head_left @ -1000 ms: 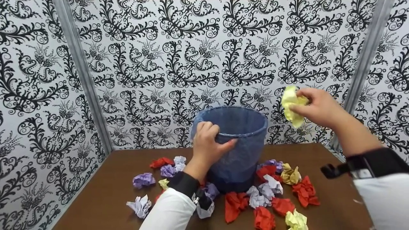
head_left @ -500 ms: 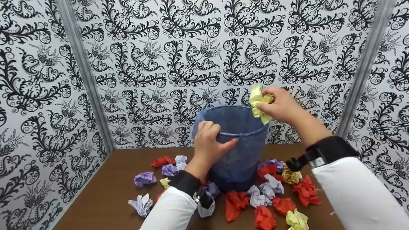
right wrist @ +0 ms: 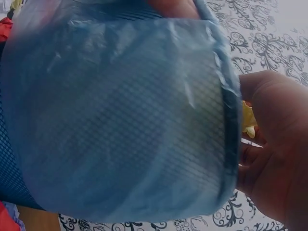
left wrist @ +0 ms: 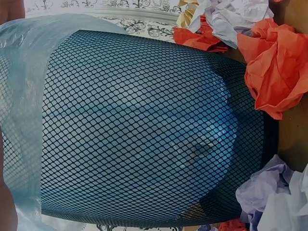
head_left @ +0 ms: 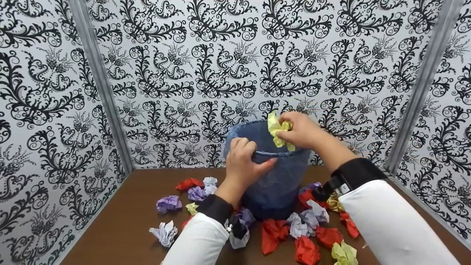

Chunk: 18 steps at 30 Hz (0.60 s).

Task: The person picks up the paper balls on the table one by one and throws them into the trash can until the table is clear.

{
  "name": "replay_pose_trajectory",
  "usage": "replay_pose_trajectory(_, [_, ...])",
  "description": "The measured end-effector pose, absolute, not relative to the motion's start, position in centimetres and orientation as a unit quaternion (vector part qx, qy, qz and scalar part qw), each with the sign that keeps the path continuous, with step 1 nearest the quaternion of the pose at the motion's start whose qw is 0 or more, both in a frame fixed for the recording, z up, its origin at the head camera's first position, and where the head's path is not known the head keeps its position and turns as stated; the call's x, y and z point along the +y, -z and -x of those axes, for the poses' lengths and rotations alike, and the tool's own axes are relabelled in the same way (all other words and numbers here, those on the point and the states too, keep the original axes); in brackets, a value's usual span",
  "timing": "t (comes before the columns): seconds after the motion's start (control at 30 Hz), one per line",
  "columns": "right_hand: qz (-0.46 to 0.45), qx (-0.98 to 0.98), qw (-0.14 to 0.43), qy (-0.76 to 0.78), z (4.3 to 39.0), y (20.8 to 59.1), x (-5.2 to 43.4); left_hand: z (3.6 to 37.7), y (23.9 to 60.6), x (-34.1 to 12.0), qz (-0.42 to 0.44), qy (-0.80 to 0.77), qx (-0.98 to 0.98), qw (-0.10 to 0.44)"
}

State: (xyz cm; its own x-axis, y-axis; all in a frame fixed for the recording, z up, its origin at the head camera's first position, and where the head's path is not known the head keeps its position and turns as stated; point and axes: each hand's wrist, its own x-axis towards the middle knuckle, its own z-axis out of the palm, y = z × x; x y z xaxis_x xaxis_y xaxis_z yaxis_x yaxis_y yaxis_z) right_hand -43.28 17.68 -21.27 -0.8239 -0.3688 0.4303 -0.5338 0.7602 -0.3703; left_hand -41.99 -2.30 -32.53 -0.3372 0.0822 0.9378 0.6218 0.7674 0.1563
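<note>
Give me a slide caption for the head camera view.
Left hand grips the mesh bin rim; right hand holds yellow paper ball above it.

right hand with yellow paper ball moved left and down from out right of the bin, now over its rim at the far right, sleeve covering more floor papers

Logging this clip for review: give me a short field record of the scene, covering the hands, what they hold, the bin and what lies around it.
left hand: grips the near rim of the blue mesh wastebasket with a plastic liner
right hand: pinches a crumpled yellow paper ball above the basket's opening
basket: upright on the brown wooden table
around basket: crumpled red, purple, white and yellow paper balls on the table
backdrop: black-and-white patterned walls
</note>
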Motion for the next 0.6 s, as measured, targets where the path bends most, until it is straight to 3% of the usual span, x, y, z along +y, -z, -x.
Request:
replay_pose_trajectory(0.13, [-0.258, -0.928, 0.164, -0.212, 43.6, 21.8, 17.1, 41.9, 32.5, -2.3, 0.227, 0.259, -0.780, 0.523])
replay_pose_trajectory(0.4, [-0.229, -0.938, 0.098, -0.239, 43.7, 22.4, 16.0, 41.8, 32.7, -2.3, 0.226, 0.261, -0.789, 0.508])
replay_pose_trajectory(0.6, [-0.231, -0.941, 0.102, -0.224, 43.7, 22.1, 15.8, 41.8, 32.4, -2.4, 0.225, 0.257, -0.789, 0.510])
